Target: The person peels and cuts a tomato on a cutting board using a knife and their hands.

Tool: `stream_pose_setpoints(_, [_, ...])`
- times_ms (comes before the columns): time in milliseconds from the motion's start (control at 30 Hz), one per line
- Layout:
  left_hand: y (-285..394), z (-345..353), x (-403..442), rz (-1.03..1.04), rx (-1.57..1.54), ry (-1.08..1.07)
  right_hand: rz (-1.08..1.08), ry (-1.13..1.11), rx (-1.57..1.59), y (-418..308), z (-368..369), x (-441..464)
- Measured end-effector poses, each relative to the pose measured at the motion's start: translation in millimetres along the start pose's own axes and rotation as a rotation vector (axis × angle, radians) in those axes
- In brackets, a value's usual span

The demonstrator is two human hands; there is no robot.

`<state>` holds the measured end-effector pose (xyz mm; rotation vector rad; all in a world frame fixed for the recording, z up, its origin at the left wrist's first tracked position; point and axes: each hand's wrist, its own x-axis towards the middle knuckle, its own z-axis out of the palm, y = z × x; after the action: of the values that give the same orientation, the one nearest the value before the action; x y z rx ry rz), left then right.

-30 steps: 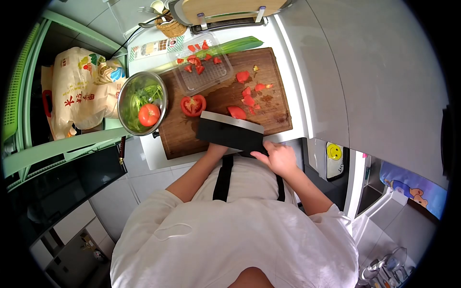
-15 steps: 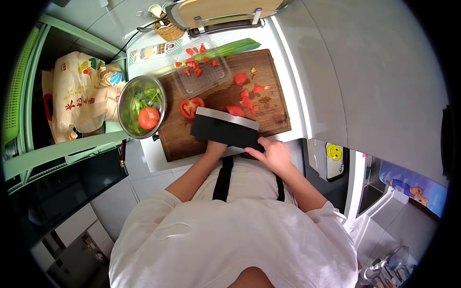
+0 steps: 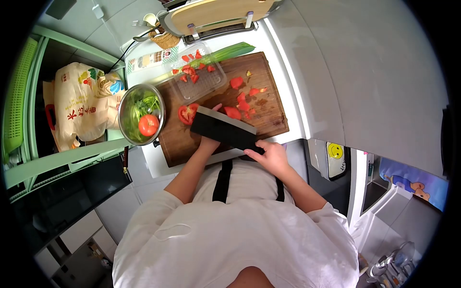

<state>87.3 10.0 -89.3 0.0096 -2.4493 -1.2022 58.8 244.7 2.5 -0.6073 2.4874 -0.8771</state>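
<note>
My right hand (image 3: 272, 156) is wrapped round the handle of a cleaver. The cleaver's wide dark blade (image 3: 223, 129) is held over the near part of the wooden cutting board (image 3: 180, 151). My left hand (image 3: 210, 144) is mostly hidden by the blade; one stretched fingertip shows past its far edge, near the cut tomato. A tomato half (image 3: 187, 114), cut face showing, touches or nearly touches the blade's left corner. Beyond the blade sits a tomato piece (image 3: 232, 113), with smaller tomato chunks (image 3: 243, 103) scattered to its right.
A clear plastic tray (image 3: 201, 85) with tomato pieces overlaps the board's back left. Behind it lies a leek (image 3: 230, 52). A metal bowl (image 3: 161, 118) with greens and a whole tomato (image 3: 148, 125) stands left. A utensil basket (image 3: 165, 41) and board rack (image 3: 221, 32) are at the back.
My left fingertip now shows beyond the blade's far edge, where none showed before. The cleaver has tilted slightly. The whole view has shifted a little.
</note>
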Motion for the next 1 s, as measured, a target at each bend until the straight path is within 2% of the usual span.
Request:
stream_pose_setpoints(100, [-4,4,2,-0.187,-0.264,-0.026,0.009,0.005,0.010,1,1,-1])
stream_pose_setpoints(300, [-6,9,1,-0.268,-0.367,0.032,0.016,0.029,0.052,1,7,-6])
stream_pose_setpoints(500, [8,14,0,-0.122,-0.173,0.094,0.046,0.033,0.055,-3,7,-7])
stream_pose_setpoints(600, [19,16,-1,-0.263,-0.243,0.079,0.056,0.063,0.062,-6,12,-5])
stream_pose_setpoints(700, [18,21,-5,-0.185,-0.160,0.110,0.098,0.046,0.071,-11,11,-4])
stream_pose_setpoints(767, [17,22,-8,-0.222,-0.148,0.091,0.083,0.092,0.092,-7,15,-7])
stream_pose_setpoints(1000, [13,28,-14,-0.293,-0.171,0.125,0.135,0.038,0.023,-18,4,-6])
